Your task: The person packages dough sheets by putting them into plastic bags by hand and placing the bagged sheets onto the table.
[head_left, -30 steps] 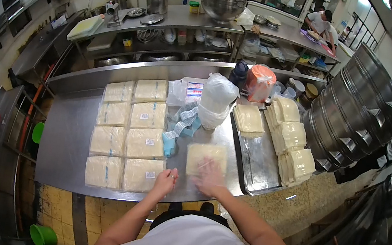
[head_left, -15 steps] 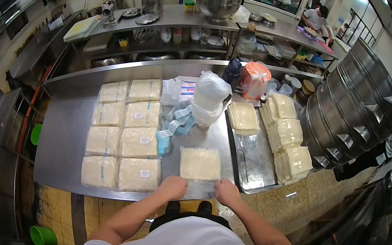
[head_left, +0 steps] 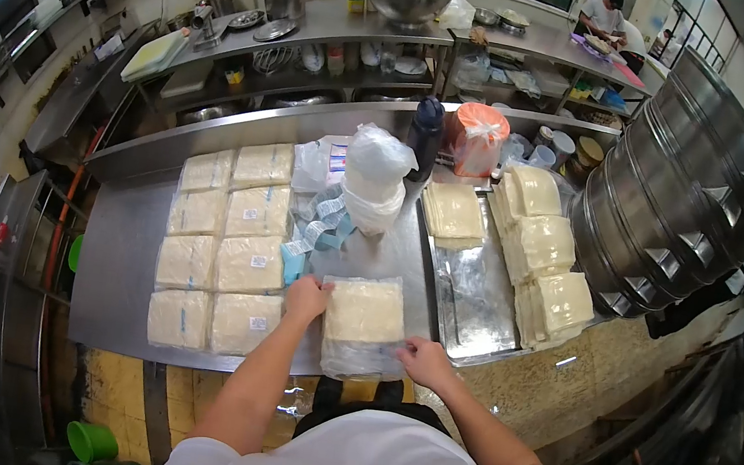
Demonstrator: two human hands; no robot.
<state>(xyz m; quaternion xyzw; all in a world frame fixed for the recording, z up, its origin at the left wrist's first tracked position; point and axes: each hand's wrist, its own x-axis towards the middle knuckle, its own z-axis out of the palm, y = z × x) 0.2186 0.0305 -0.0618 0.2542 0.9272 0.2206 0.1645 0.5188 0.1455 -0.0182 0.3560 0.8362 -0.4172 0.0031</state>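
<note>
A clear plastic bag [head_left: 359, 360] with a stack of pale square wrappers [head_left: 364, 312] inside lies flat near the table's front edge. At its upper left side, my left hand [head_left: 306, 299] is closed with the fingertips on the plastic. My right hand [head_left: 428, 364] pinches the bag's lower right edge, where loose plastic extends below the stack. Bagged stacks [head_left: 252, 263] of the same pale sheets, several with small labels, stand in two columns to the left. On the right, unwrapped stacks [head_left: 546, 243] rest along a metal tray [head_left: 478, 312].
Blue label strips [head_left: 296, 262], a roll of white plastic bags [head_left: 374, 176] and a dark bottle [head_left: 425, 135] stand behind the bag. Tall stacked metal steamers [head_left: 670, 208] rise at the right. A co-worker [head_left: 602, 19] is at the far counter.
My left hand has moved from the bag's lower left corner up along its left side. Loose plastic now shows below the wrappers. The view has shifted slightly.
</note>
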